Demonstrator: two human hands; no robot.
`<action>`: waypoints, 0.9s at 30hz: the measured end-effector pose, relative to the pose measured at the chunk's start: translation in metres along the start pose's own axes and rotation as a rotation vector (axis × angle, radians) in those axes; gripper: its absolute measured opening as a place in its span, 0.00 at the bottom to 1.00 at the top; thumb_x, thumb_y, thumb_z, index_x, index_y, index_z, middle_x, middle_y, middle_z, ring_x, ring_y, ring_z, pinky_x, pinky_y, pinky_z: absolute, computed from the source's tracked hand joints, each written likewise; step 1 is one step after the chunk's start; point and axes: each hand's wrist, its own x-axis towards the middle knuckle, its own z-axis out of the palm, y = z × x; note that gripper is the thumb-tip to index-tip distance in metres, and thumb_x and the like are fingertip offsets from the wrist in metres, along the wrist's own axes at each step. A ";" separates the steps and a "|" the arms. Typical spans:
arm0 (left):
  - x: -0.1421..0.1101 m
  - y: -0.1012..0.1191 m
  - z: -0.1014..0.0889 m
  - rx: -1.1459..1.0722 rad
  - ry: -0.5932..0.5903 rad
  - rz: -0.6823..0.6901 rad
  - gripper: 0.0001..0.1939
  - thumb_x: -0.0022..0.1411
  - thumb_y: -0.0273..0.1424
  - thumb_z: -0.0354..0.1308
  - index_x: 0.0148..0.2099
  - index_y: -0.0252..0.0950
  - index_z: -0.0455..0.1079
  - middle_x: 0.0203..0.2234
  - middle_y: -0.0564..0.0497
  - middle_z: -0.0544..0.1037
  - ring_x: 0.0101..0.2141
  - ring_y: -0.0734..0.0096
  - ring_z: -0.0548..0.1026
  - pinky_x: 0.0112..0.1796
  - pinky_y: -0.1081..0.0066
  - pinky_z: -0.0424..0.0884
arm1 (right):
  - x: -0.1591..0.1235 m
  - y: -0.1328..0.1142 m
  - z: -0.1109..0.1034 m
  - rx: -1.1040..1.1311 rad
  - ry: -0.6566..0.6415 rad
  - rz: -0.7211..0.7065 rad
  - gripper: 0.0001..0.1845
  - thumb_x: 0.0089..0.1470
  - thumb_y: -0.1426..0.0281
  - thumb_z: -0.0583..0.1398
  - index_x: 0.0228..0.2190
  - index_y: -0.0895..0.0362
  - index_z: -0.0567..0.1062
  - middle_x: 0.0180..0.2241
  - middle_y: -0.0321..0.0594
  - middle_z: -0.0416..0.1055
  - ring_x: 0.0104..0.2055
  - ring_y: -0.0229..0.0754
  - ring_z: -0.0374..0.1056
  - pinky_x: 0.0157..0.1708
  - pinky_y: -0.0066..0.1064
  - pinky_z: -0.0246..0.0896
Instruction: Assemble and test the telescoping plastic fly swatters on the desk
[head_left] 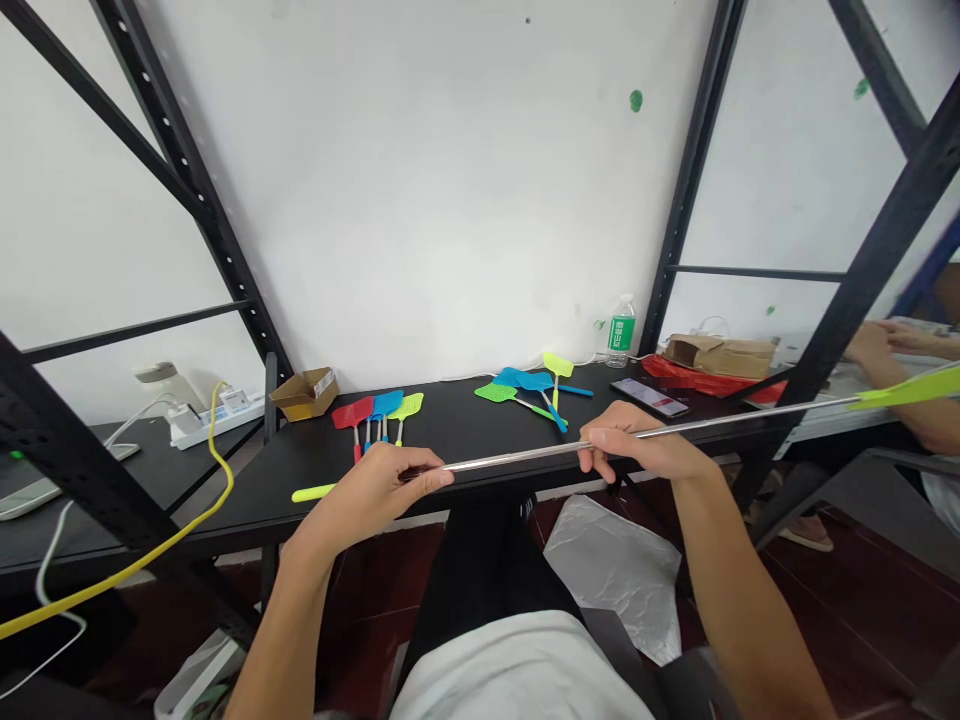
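A long fly swatter with a thin metal telescopic rod (517,457) is held out almost level above the front of the black table. My left hand (382,490) is closed around it just past the yellow-green handle, whose end sticks out at the left. Farther along, my right hand (637,440) pinches the rod between thumb and fingers. The yellow-green swatter head (911,387) reaches past the right shelf post. Behind my left hand lie a red fly swatter (352,412), blue ones (387,403) and a yellow one (406,405), all with short rods.
More swatters, green (496,392), blue (536,381) and yellow (557,364), lie mid-table. A phone (649,396), a water bottle (621,330) and a small cardboard box (304,395) stand nearby. Black posts (187,180) frame both sides. A yellow cable (217,500) crosses at left; another person's hands (892,340) show at right.
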 end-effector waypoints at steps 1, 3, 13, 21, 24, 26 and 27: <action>0.000 -0.002 -0.001 -0.002 0.000 -0.007 0.22 0.68 0.48 0.51 0.38 0.38 0.78 0.26 0.53 0.74 0.26 0.71 0.64 0.27 0.73 0.58 | -0.002 0.001 -0.004 0.002 0.006 0.009 0.27 0.66 0.56 0.54 0.28 0.62 0.80 0.18 0.41 0.73 0.22 0.38 0.66 0.29 0.31 0.59; -0.001 -0.007 -0.004 -0.006 -0.002 -0.016 0.22 0.68 0.48 0.51 0.38 0.38 0.78 0.26 0.53 0.74 0.26 0.71 0.64 0.27 0.73 0.59 | -0.007 0.004 -0.010 0.005 0.020 0.023 0.27 0.66 0.56 0.54 0.27 0.61 0.80 0.18 0.41 0.73 0.22 0.39 0.66 0.29 0.31 0.60; -0.002 -0.020 -0.012 -0.033 0.000 -0.008 0.22 0.66 0.48 0.53 0.33 0.37 0.76 0.25 0.53 0.71 0.27 0.71 0.63 0.28 0.73 0.59 | -0.018 0.018 -0.030 -0.001 0.048 0.025 0.26 0.66 0.57 0.54 0.26 0.60 0.81 0.17 0.42 0.72 0.23 0.42 0.67 0.31 0.35 0.61; -0.005 -0.027 -0.018 -0.115 -0.038 -0.058 0.20 0.65 0.47 0.56 0.31 0.37 0.74 0.20 0.55 0.63 0.23 0.74 0.57 0.24 0.73 0.53 | -0.023 0.026 -0.038 -0.012 0.068 0.034 0.27 0.65 0.55 0.54 0.27 0.59 0.81 0.18 0.41 0.72 0.22 0.42 0.66 0.32 0.36 0.61; -0.005 -0.028 -0.019 -0.140 -0.041 -0.084 0.20 0.64 0.47 0.57 0.29 0.36 0.72 0.19 0.56 0.61 0.22 0.75 0.55 0.24 0.73 0.52 | -0.024 0.029 -0.039 0.003 0.071 0.032 0.27 0.65 0.54 0.54 0.26 0.59 0.81 0.17 0.41 0.72 0.22 0.42 0.67 0.34 0.36 0.61; -0.005 -0.028 -0.019 -0.149 -0.042 -0.094 0.19 0.63 0.46 0.58 0.28 0.36 0.72 0.19 0.56 0.60 0.22 0.75 0.55 0.24 0.73 0.52 | -0.024 0.030 -0.039 0.006 0.077 0.028 0.27 0.65 0.55 0.54 0.27 0.59 0.81 0.18 0.41 0.73 0.23 0.42 0.67 0.35 0.36 0.61; -0.004 -0.028 -0.019 -0.151 -0.043 -0.096 0.19 0.63 0.46 0.58 0.28 0.36 0.72 0.19 0.56 0.60 0.22 0.75 0.55 0.24 0.73 0.52 | -0.024 0.030 -0.039 0.008 0.082 0.027 0.26 0.66 0.56 0.54 0.27 0.58 0.81 0.18 0.41 0.73 0.23 0.42 0.67 0.36 0.37 0.61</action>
